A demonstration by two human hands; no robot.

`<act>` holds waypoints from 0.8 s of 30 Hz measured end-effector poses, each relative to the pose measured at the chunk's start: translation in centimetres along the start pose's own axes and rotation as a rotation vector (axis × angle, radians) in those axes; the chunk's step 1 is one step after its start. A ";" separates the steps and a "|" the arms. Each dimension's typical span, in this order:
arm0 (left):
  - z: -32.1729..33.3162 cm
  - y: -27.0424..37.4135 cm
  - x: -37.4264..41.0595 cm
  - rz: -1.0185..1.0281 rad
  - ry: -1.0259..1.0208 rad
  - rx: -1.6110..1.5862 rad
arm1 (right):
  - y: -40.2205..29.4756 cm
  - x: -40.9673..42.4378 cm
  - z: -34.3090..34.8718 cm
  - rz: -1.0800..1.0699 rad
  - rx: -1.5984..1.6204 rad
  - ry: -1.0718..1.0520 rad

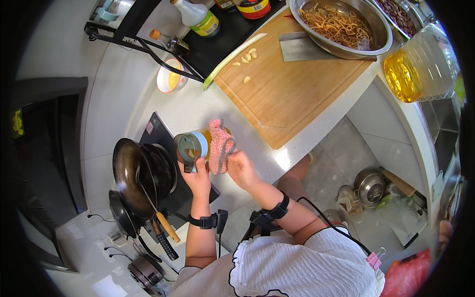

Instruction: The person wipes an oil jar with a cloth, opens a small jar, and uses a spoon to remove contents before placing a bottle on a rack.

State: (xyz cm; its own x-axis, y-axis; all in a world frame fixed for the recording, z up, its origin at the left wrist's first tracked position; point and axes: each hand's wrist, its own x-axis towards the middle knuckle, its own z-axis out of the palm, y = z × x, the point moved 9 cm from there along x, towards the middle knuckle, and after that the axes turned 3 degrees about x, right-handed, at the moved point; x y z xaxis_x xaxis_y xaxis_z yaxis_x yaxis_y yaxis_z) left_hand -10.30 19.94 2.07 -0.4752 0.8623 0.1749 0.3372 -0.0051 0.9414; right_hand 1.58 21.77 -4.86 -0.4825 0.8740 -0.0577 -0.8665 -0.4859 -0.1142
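My left hand [196, 176] grips a glass jar [202, 143] with a light blue collar and a clear lid. The jar lies tilted above the counter, with amber contents showing inside. Against its glass side rests a pink cloth [222, 148] with a grey checked edge, pinched in my right hand [241, 169]. Beyond both hands is a wooden cutting board [297, 92] bearing garlic cloves [249, 55], a leek-like stalk [233, 55] and a cleaver [302, 47].
A steel bowl [384, 37] of brown strands overlaps the board. An oil bottle [408, 78] stands at right. A wok [126, 174] and pans are at left. A bowl [161, 80] with yellow liquid sits by the black rack [148, 46].
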 end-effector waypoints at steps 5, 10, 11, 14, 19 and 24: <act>-0.1 -0.8 -0.2 -0.094 -0.062 -0.055 | -3.4 -0.5 -0.7 -0.064 -0.679 0.275; 0.1 -0.5 -0.3 -0.088 -0.047 -0.055 | -8.8 -1.4 5.5 -0.573 -1.712 0.340; 0.0 -0.6 -0.3 -0.079 -0.040 -0.054 | -9.4 -1.6 6.9 -0.617 -1.835 0.341; 0.3 -0.5 -0.2 -0.095 -0.059 -0.054 | -7.9 -1.7 4.5 -0.394 -1.387 0.364; -1.0 -1.2 0.1 0.056 0.007 0.060 | -5.8 -1.1 5.2 -0.356 -0.825 0.139; -0.2 -0.6 -0.1 -0.003 -0.017 0.001 | -4.2 -0.2 2.6 -0.420 -0.942 0.045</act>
State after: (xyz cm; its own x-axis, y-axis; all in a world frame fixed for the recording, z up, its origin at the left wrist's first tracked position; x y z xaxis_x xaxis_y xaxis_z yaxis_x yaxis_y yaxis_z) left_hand -10.59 19.76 1.58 -0.4628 0.8706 0.1669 0.3364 -0.0017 0.9417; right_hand 4.99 23.63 -1.75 -0.1417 0.9812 0.1314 -0.5028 0.0430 -0.8633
